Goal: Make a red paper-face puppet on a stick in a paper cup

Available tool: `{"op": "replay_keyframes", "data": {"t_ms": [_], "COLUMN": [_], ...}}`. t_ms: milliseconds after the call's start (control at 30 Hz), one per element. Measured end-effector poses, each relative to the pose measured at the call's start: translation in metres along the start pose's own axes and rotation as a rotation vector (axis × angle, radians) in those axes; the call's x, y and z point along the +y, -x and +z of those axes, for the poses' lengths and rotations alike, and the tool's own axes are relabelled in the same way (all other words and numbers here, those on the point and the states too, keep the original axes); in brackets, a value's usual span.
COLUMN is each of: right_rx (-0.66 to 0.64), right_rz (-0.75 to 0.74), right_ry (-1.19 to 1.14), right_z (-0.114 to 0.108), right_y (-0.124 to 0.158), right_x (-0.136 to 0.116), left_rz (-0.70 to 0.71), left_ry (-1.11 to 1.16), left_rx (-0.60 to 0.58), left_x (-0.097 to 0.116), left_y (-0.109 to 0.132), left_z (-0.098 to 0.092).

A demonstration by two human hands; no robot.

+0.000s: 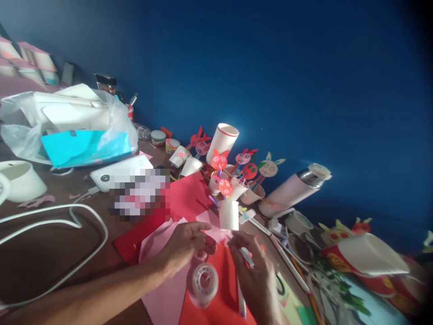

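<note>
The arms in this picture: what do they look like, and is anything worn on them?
The long, bare left forearm narrows towards the wrist, with no sleeve or watch showing. Its left grip is a human hand without a glove. The right grip is ungloved too; little of that arm shows, with no sleeve in view. I see no markings.

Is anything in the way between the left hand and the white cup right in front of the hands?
Nothing visible stands between the left hand and the cup; only flat pink paper shows in the gap. The tape sits on the near side of the hand, so it isn't in the way.
</note>
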State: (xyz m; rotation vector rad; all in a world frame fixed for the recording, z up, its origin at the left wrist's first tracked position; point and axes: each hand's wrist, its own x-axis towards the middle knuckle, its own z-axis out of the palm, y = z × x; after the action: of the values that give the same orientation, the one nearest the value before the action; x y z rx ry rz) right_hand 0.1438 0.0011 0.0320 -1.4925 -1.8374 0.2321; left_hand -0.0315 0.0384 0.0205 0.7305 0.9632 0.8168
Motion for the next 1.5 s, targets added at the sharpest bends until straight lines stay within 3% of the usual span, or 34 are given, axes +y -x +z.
{"op": "replay_keyframes", "data": {"t_ms": [167,367,633,767,900,1033,1133,1500], "right_rx": [-0.111,-0.14,-0.012,0.055,0.095,0.139,0.094,0.142], "right_rz": [0.093,0.115,0.215,0.31,0.342,0.326,0.308,0.339], "right_ry": [-0.147,-0.145,-0.316,-0.392,-0.483,-0.559,-0.56,-0.594], "right_z": [0.022,0.03,0.016,0.003,0.001,0.002,0.001,0.003], "right_y": [-0.011,-0.01,-0.023,-0.032,-0.033,-0.032,-0.033,-0.032], "right_x": [-0.012,-0.015,-0.009,-0.007,-0.007,-0.009,-0.01,-0.016], "left_rz": [0.081,0.12,0.124,0.105,0.15,0.204,0.231,0.372], "left_ry": [0.024,0.01,0.059,0.318,0.39,0.399,0.375,0.182], "left_rx": [-0.011,-0.025,0.0,0.181,0.272,0.275,0.279,0.243], "left_x": [0.003,0.001,0.003,0.006,0.009,0.008,0.005,0.003], "left_y": [0.002,0.001,-0.009,-0.03,-0.049,-0.06,-0.068,-0.071], "left_z": [0.002,0.0,-0.004,-0.002,0.012,0.028,0.033,0.022]}}
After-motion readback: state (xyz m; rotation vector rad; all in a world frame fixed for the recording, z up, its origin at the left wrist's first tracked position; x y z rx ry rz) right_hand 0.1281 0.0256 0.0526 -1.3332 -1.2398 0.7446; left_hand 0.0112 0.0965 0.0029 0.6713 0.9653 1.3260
